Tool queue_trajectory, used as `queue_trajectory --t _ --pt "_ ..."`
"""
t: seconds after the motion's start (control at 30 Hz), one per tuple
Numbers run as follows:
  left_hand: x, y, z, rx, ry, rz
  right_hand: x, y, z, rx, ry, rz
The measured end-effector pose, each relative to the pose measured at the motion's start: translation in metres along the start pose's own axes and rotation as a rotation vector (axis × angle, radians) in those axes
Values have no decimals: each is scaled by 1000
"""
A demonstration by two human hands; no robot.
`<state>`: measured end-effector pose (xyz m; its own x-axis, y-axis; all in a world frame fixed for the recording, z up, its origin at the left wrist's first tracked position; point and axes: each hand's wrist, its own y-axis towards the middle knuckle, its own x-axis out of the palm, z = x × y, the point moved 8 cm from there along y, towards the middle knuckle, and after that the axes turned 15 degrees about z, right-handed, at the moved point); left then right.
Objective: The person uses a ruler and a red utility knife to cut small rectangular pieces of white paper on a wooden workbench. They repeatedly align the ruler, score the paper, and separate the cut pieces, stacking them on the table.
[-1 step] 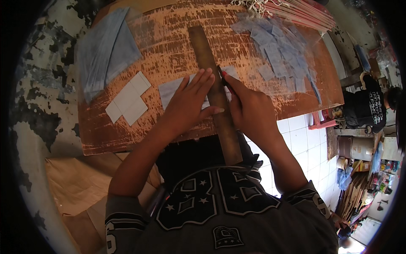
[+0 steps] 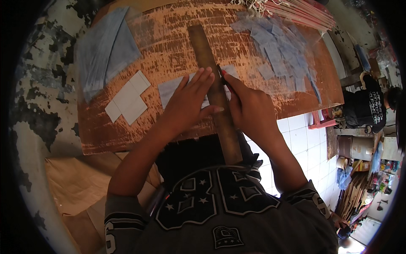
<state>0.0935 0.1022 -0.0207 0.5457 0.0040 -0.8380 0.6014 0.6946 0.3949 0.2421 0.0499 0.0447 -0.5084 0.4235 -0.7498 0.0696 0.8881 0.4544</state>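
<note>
Pointing away, slightly left, brown strip point(image 2: 217, 91)

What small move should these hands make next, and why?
Probably drawing the slim dark tool along the right edge of the long bar: the bar lies across a pale sheet under the left hand, and the right hand holds the tool beside that edge.

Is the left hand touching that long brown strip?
Touching. The head view shows the left hand with its fingertips and thumb tip resting on the long brown strip.
</note>
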Motion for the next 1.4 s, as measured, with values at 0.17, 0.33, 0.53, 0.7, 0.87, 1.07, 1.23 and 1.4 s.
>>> queue_trajectory --t 0.17,0.33,0.53,0.7,0.87,1.07,1.23,1.4 --pt "1 0 -1 8 22 4 -6 -14 -6 139 -60 -134" --pt "3 -1 -2 -1 -31 5 -41 -73 -17 168 -44 -261" --pt "1 0 -6 -5 -29 -4 -75 -72 -16 89 23 -114" --pt "-1 3 -2 -20 -48 -28 -38 -14 5 120 112 84" --pt "0 1 -4 -9 -49 -2 -2 4 7 58 29 39" --pt "0 0 0 -6 -10 -16 -1 0 -5 3 -31 -17" --pt "1 1 0 -5 -5 -4 -1 2 -4 -31 -42 -38" --pt "3 1 -4 -7 -20 0 -13 -27 -9 108 -56 -145"
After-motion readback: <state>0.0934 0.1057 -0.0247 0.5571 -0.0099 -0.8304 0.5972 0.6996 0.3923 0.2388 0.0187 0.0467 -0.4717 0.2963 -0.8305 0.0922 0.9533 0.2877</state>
